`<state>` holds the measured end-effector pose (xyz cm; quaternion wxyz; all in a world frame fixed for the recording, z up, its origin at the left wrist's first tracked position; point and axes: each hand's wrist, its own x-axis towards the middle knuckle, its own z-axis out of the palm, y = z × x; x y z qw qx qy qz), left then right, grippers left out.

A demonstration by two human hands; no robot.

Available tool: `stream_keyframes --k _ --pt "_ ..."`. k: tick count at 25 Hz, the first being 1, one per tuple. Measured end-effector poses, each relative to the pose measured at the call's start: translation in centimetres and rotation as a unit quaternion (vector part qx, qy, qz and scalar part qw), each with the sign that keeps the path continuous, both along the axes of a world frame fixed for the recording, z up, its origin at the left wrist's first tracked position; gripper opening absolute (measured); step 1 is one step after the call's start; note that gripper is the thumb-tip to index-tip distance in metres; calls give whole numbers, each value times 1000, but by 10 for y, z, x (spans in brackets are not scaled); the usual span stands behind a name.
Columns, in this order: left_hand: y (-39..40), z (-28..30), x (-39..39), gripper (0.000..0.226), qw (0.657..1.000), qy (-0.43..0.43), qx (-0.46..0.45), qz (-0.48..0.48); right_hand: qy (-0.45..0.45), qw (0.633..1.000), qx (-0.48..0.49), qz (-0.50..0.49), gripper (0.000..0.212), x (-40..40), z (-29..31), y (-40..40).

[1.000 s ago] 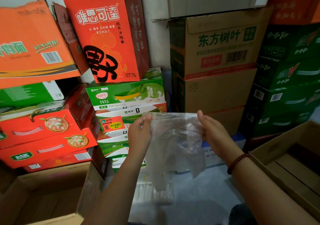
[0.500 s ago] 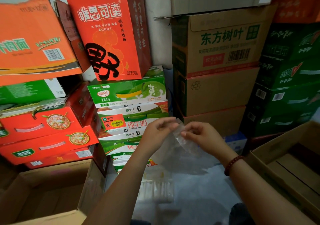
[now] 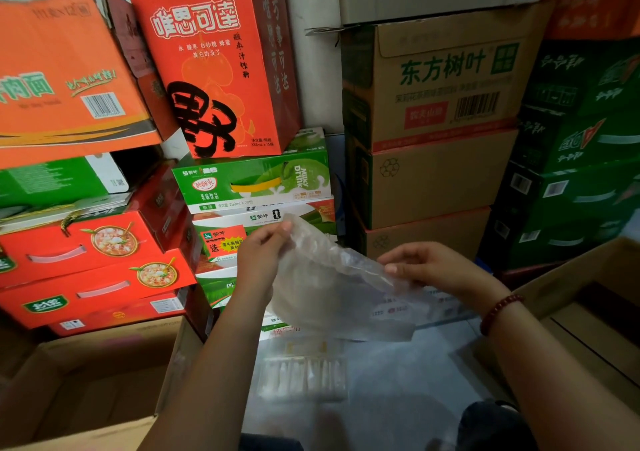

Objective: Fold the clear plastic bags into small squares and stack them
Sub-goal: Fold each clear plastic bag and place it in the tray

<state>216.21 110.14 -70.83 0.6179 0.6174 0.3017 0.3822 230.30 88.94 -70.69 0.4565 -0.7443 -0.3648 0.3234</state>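
Left hand (image 3: 263,256) pinches the clear plastic bag (image 3: 332,287) at ten o'clock, right hand (image 3: 426,270) pinches at three; hands apart, film stretched mid-air, likely to flatten it before creasing above the stacked white pile (image 3: 304,378).

Stacked cartons (image 3: 429,180) wall the front; open cardboard boxes (image 3: 86,381) flank both sides.

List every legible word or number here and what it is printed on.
"唯思可達": tall red carton
"东方树叶": brown carton
"Milky Drink", "250mL": green milk carton
"肉面": orange carton
Barcode digits, small print and the dark green cartons' lettering: too blurred to read.
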Motion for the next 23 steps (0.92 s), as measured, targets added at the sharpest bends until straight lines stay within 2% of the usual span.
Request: stream_keyframes --k 4,7,9,12,16,23 --pt "10 -5 -1 11 999 -8 -32 40 65 998 28 4 48 -2 2 -2" --pt "17 -8 -4 9 997 -20 -57 56 96 995 36 3 35 -1 0 -3" --pt "21 -10 -6 10 995 -33 -74 61 96 993 55 -50 23 1 -1 -2" --pt "29 -13 -7 5 990 -51 -117 64 128 979 92 -133 18 4 0 -5" --pt "33 -15 -9 7 987 -54 -130 78 58 984 55 -161 12 6 -1 -7" --pt "16 -3 -9 17 995 -24 32 90 -82 976 -38 -198 10 15 -17 -5"
